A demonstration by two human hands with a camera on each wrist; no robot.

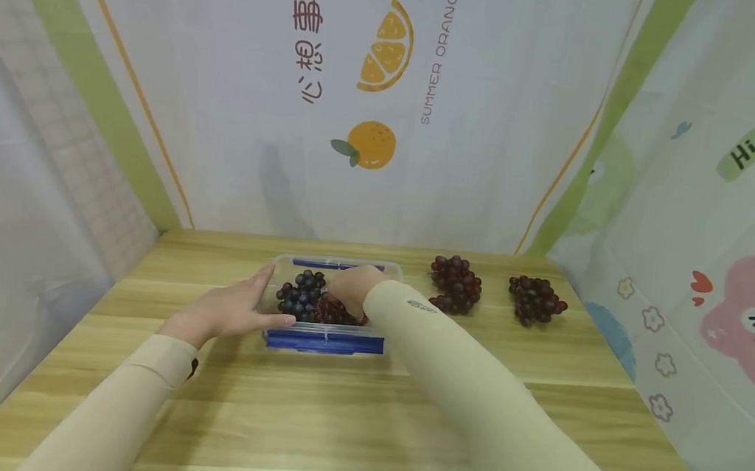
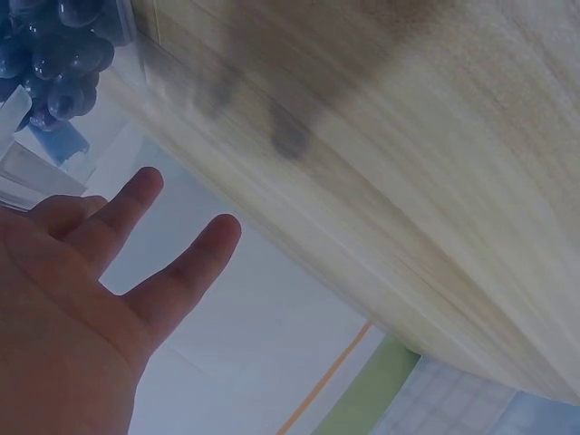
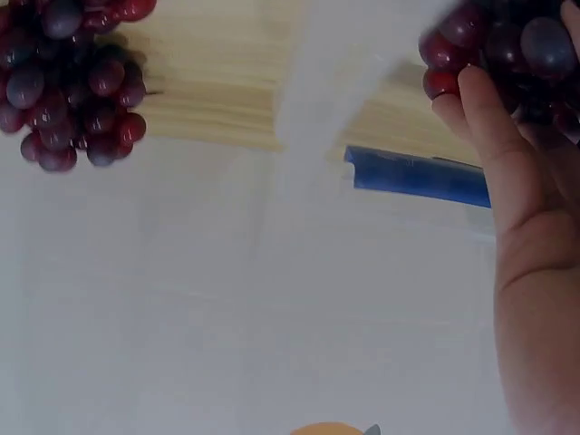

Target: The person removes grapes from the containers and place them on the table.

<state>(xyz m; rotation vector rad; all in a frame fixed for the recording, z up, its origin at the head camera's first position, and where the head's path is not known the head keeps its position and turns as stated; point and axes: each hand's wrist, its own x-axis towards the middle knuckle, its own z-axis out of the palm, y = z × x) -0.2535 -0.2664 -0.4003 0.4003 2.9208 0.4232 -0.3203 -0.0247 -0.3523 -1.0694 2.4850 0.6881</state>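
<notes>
A clear container with blue clips [image 1: 324, 342] holds a dark blue grape bunch [image 1: 302, 296] on its left and a red grape bunch [image 1: 331, 312] beside it. The person's left hand [image 1: 238, 309] rests at the container's left side, thumb along the front rim; its fingers look extended in the left wrist view [image 2: 100, 290]. Inside the container, the right hand [image 1: 352, 290] has its fingers round the red bunch, which shows against the fingers in the right wrist view [image 3: 535, 181]. The sleeve hides part of the container's right side.
Two more red grape bunches lie on the wooden table [image 1: 309, 422] right of the container, one nearer [image 1: 456, 284] and one farther right [image 1: 536, 301]. A printed white curtain [image 1: 228, 105] stands behind the table, with cloth at both sides.
</notes>
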